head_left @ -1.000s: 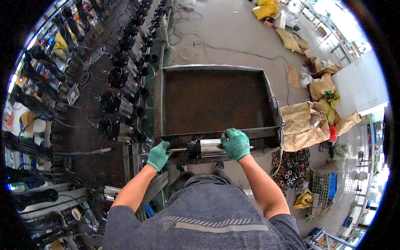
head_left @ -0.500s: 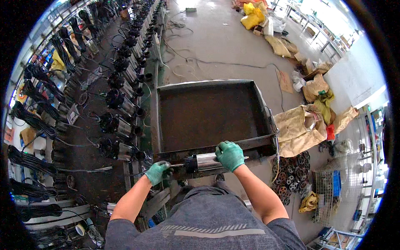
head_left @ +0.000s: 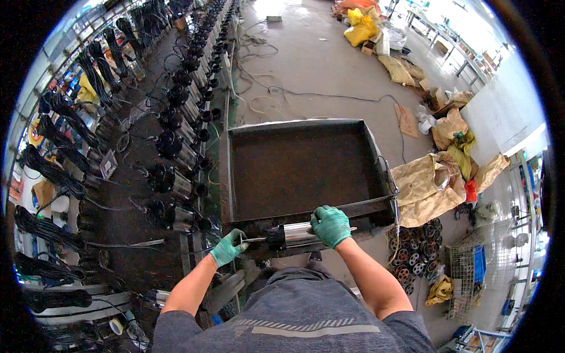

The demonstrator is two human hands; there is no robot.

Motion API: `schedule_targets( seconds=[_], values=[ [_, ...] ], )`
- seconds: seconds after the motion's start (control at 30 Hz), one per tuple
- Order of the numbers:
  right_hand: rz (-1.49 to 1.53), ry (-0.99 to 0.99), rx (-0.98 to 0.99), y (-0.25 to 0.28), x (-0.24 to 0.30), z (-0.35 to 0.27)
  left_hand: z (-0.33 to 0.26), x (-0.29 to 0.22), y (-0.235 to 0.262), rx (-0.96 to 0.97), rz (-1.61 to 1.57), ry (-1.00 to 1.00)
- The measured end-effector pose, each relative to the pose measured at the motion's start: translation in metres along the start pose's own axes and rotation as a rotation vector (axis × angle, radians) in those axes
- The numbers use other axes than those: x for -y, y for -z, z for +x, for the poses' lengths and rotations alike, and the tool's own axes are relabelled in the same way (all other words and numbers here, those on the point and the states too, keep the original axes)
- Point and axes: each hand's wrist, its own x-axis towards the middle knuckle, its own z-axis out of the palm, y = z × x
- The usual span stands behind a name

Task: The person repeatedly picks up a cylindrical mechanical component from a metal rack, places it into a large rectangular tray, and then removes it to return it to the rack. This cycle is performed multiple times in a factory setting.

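Observation:
A silver cylinder with a black end, which looks like a pump motor [head_left: 299, 235], lies crosswise at the near edge of the metal tray [head_left: 306, 210]. Over its right part, my gloved right hand [head_left: 331, 226] is closed from above, and a thin shaft tip sticks out beyond the fingers. From the black left end a thin grey cable or rod [head_left: 255, 239] runs to my left hand [head_left: 228, 248], also in a green glove. Its thumb and fingers are bent around that piece; exactly how they grip it is hard to make out.
Left of the tray stand long rows of similar silver-and-black motors [head_left: 176, 182] and black cable coils [head_left: 53, 170]. To the right lie a tan sack [head_left: 429, 188], a pile of round wheel-like parts [head_left: 415, 250] and a wire basket [head_left: 468, 276]. A cable [head_left: 329, 94] crosses the floor beyond.
The fingers of my left hand have shifted around the thin piece, with the thumb now further apart. My right hand keeps its place on the motor. The whole view has moved slightly.

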Motion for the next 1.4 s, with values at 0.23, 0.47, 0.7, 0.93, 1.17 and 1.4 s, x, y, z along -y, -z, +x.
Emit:
schedule_targets(
  seconds=[0.23,0.47,0.7,0.93,1.17,1.4],
  values=[
    [-0.017,0.018,0.037,-0.006,-0.006,0.002,0.012,-0.009,0.019,0.181,0.244,0.205],
    [-0.016,-0.032,0.092,0.002,0.0,0.001,0.011,-0.025,0.011,0.157,0.7,-0.01],
    [-0.031,-0.06,0.074,-0.002,-0.004,0.0,0.004,-0.018,-0.008,-0.092,1.131,-0.204],
    [-0.05,-0.043,0.066,-0.005,0.003,0.006,0.013,0.0,0.018,0.096,0.059,0.511],
    [0.02,-0.066,0.033,0.003,0.0,0.002,0.003,-0.006,-0.007,-0.047,-0.077,0.252],
    [-0.017,-0.089,0.094,0.004,-0.001,0.002,0.0,0.0,-0.005,-0.08,0.297,-0.133]
  ],
)
